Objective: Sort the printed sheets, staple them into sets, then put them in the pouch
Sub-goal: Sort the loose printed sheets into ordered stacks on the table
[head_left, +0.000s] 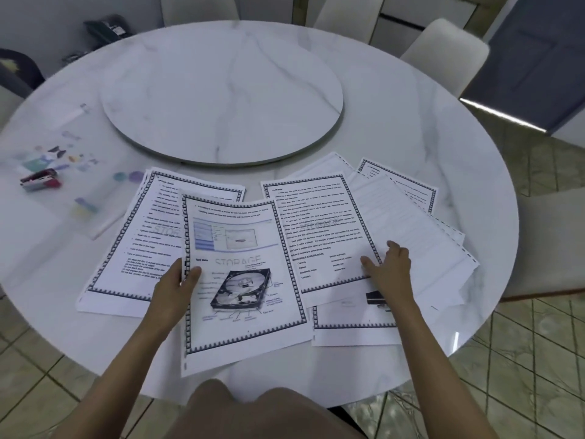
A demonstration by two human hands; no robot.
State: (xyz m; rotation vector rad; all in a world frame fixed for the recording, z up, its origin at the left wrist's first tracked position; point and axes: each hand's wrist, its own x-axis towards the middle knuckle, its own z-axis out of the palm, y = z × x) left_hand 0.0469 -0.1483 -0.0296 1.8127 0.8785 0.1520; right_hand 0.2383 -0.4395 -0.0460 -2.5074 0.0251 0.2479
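Note:
Several printed sheets with dark patterned borders lie spread over the near part of a round marble table [411,128]. My left hand [177,285] grips the left edge of the sheet with a hard-disk picture [243,280], thumb on top. My right hand [387,267] rests with fingers spread on a text sheet [319,236] to the right. More sheets [418,223] fan out at the right, some face down. Another text sheet [142,245] lies at the left. A red and white stapler [39,180] sits at far left on a clear patterned pouch [72,172].
A round marble turntable [221,90] fills the table's middle. White chairs [443,52] stand around the far and right sides. A dark object [107,28] sits beyond the table at the back left. Tiled floor shows below the table edge.

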